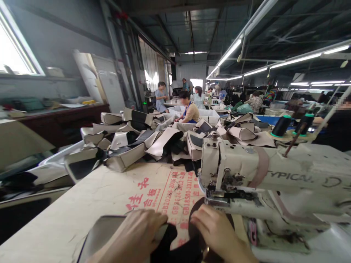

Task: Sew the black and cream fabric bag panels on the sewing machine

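Note:
My left hand (138, 232) is closed on a beige and black sewn piece (100, 233), which looks like part of a bag and lies low on the plywood table (115, 186). Black material (186, 252) stretches from it toward my right hand (215, 230). That hand has its fingers curled over a dark brown curved band (194, 219), just left of and below the sewing machine's head. The sewing machine (230, 168) stands at the right, with its needle area above my right hand. My wrists hide much of the sewn piece.
Beyond the table's far edge rises a heap of similar beige and black pieces (126, 153), spilling over white bins on the left. Black thread cones (281, 126) stand behind the machine. A person (190, 111) sits past the heap; several others work farther back.

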### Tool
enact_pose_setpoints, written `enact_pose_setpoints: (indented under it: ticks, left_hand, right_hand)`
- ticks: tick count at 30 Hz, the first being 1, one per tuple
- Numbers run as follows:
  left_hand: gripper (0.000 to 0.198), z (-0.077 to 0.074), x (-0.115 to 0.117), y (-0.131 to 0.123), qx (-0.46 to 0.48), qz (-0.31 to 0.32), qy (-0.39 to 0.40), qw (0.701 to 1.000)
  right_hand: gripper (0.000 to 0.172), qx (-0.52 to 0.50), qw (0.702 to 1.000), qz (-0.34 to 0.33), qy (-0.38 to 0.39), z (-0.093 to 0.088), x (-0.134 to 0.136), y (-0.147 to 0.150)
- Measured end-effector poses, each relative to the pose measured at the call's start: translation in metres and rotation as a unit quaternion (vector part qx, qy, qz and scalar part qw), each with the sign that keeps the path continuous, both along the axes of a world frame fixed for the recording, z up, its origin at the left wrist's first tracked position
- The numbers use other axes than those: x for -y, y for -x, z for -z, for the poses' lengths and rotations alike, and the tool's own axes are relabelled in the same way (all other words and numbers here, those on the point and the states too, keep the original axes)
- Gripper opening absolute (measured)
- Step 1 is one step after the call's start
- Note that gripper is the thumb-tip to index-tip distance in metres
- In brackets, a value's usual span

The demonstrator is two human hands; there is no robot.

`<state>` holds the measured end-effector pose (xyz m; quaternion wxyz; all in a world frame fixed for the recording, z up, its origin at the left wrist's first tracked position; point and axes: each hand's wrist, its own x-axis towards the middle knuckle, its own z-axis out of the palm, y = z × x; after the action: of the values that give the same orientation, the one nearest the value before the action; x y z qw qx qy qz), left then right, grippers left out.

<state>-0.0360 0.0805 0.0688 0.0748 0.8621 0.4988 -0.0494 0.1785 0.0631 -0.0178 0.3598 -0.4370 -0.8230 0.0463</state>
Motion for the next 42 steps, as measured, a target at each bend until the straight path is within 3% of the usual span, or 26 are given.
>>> enact_pose_setpoints:
  ticks: [4,7,9,14,19,23,26,28,30,32,34,37,40,42]
  left_hand:
    - [0.014,-0.047,-0.051,-0.042,-0.028,0.063,-0.101,0.993]
    - [0.016,-0.055,-0.08,-0.062,-0.025,0.088,-0.129,0.987]
    - [0.015,-0.052,-0.086,-0.064,-0.024,0.099,-0.131,0.986]
    - [0.01,-0.051,-0.074,-0.05,-0.008,0.108,-0.109,0.988]
    - [0.022,-0.061,-0.088,-0.062,-0.01,0.113,-0.108,0.988]
    - [0.026,-0.037,-0.092,-0.07,-0.038,0.139,-0.072,0.987]
    - [0.016,-0.027,-0.075,-0.059,-0.062,0.14,-0.061,0.986]
    - [0.012,-0.037,-0.061,-0.049,-0.049,0.119,-0.075,0.989]
    - [0.011,-0.058,-0.054,-0.044,-0.044,0.104,-0.099,0.989]
    - [0.012,-0.078,-0.056,-0.048,-0.047,0.117,-0.112,0.986]
    - [0.017,-0.087,-0.066,-0.059,-0.051,0.134,-0.12,0.982]
    - [0.024,-0.077,-0.081,-0.076,-0.068,0.138,-0.115,0.981]
    - [0.022,-0.058,-0.078,-0.076,-0.053,0.158,-0.096,0.981]
    - [0.017,-0.049,-0.068,-0.06,-0.036,0.144,-0.096,0.984]
  right_hand:
    - [0.021,-0.163,0.976,0.119,-0.087,-0.015,-0.021,-0.014]
    - [0.016,-0.182,0.937,0.246,-0.169,-0.015,-0.029,-0.004]
    - [0.014,-0.172,0.926,0.273,-0.194,-0.012,-0.03,0.004]
    - [0.009,-0.141,0.938,0.212,-0.234,-0.007,-0.029,0.002]
    - [0.014,-0.143,0.919,0.29,-0.224,-0.002,-0.035,0.001]
    - [0.014,-0.129,0.923,0.306,-0.197,0.0,-0.032,0.005]
    - [0.016,-0.126,0.944,0.243,-0.183,0.0,-0.025,-0.002]
    - [0.017,-0.11,0.967,0.157,-0.166,-0.001,-0.022,-0.009]
    - [0.017,-0.092,0.979,0.104,-0.152,0.0,-0.023,-0.015]
    - [0.02,-0.105,0.972,0.122,-0.17,0.001,-0.026,-0.014]
    - [0.019,-0.141,0.95,0.189,-0.206,0.002,-0.03,-0.007]
    - [0.019,-0.2,0.921,0.271,-0.197,0.0,-0.036,0.008]
    - [0.025,-0.215,0.925,0.275,-0.148,-0.005,-0.036,0.017]
    - [0.029,-0.203,0.934,0.263,-0.133,-0.005,-0.033,0.018]
